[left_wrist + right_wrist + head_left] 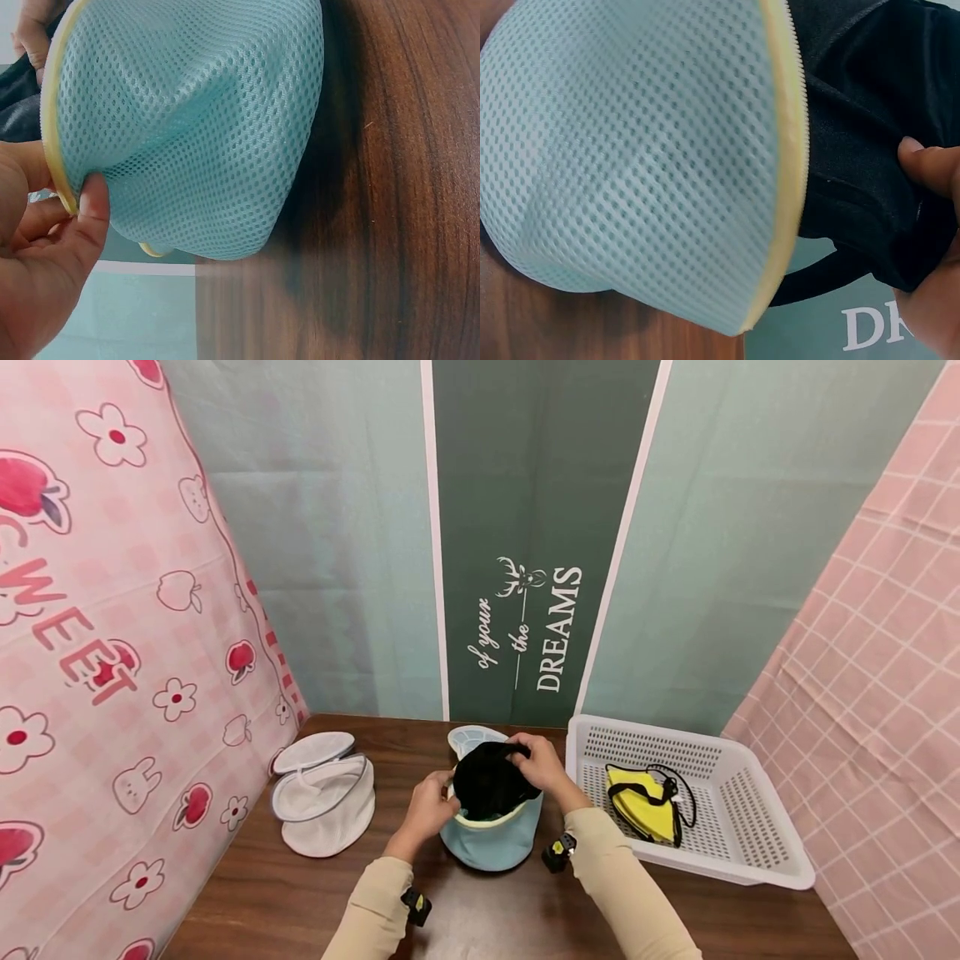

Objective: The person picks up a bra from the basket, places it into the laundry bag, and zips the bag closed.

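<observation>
A light blue mesh laundry bag (491,850) with a yellow zipper edge stands open on the brown table. My left hand (431,806) pinches its rim; in the left wrist view the thumb (94,202) lies on the outer mesh. My right hand (542,764) holds a piece of black cloth (491,781) at the bag's mouth. The right wrist view shows this black cloth (855,127) lying partly inside the rim, with a thin black strap (817,277) below it. The cloth's lower part is hidden in the bag. The bag's round patterned lid (468,739) is folded back behind.
At left a white mesh bag (330,831) stands with its lid tipped back. A white perforated basket (738,852) at right contains a folded yellow item (643,810) with black straps and cords. Fabric curtains (360,568) border the table at the back and sides.
</observation>
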